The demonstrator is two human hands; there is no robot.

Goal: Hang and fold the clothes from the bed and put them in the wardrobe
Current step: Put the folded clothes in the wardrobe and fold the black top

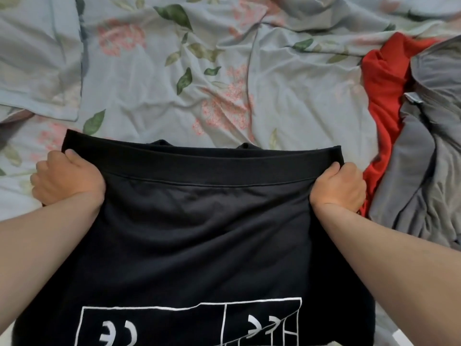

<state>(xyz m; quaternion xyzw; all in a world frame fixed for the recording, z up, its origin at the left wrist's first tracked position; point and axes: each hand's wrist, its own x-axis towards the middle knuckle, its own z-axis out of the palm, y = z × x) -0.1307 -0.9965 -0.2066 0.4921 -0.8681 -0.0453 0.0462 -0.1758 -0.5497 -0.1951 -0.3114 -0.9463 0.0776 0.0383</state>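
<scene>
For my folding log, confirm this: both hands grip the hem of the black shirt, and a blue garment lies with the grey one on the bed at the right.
One detail is wrong: the head view shows a red garment, not blue, beside the grey garment. The left hand and right hand do grip the black shirt by its hem.

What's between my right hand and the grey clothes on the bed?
In the head view, a red garment lies between the right hand and the grey clothes.
</scene>
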